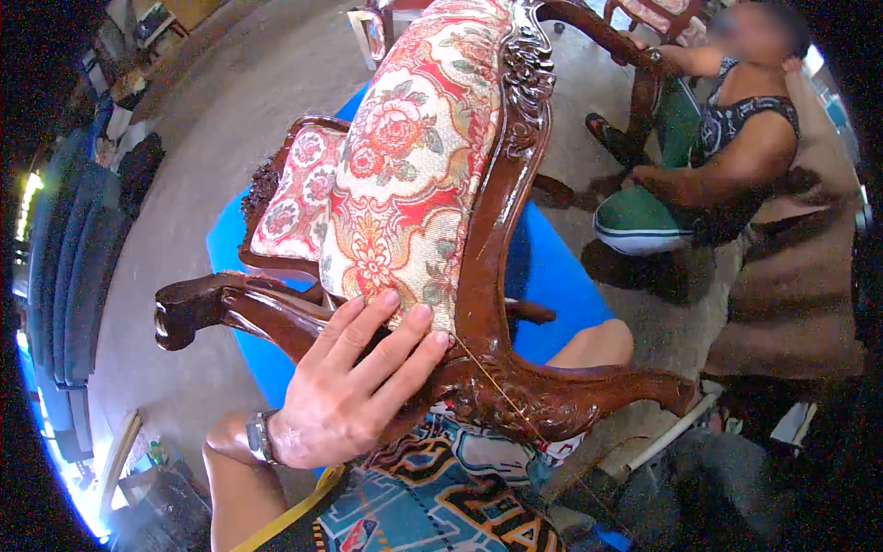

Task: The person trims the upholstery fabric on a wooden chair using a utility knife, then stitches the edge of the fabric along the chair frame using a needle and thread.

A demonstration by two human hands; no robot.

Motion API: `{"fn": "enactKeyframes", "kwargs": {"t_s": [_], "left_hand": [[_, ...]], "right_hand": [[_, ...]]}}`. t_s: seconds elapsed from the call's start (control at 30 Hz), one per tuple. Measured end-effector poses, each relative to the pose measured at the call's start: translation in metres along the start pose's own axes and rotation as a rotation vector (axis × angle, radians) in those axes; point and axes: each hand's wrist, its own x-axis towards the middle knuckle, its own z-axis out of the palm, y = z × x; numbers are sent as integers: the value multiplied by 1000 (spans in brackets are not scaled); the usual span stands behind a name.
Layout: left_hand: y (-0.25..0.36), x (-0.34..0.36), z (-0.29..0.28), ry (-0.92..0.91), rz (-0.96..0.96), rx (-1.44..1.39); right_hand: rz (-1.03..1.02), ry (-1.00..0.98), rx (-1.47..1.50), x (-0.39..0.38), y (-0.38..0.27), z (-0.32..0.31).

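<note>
Left hand: the bare left hand (345,386) lies with its fingers long and a little apart, tips on the cloth. Its thumb is hidden, so I cannot tell if it grips.
Right hand: out of sight.
Flower chair: the shiny, dark brown carved wooden chair (501,239) is tipped over, right under the hand and beyond it.
Cloth: the cream and red woven flower cloth (395,156) covers a padded part, and the fingers touch its near edge.
Thread: a thin tan thread (501,391) runs from beside the fingertips, down and to the right.
Watch: a dark watch with a metal band (262,437) sits on the wrist, just behind the hand.
Blue flat thing: a bright blue flat surface (561,285) shows below the chair, past the hand.
Other person: a person in green bottoms (727,138) sits far to the right of the hand, touching dark wood.
</note>
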Motion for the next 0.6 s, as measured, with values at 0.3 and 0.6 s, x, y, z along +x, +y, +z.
{"fn": "enactKeyframes", "kwargs": {"t_s": [0.3, 0.6], "left_hand": [[-9, -4, 3, 29, 65, -26], [-5, -6, 0, 14, 59, -42]], "right_hand": [[138, 222, -105, 45, 31, -4], [195, -689, -590, 96, 155, 177]]}}
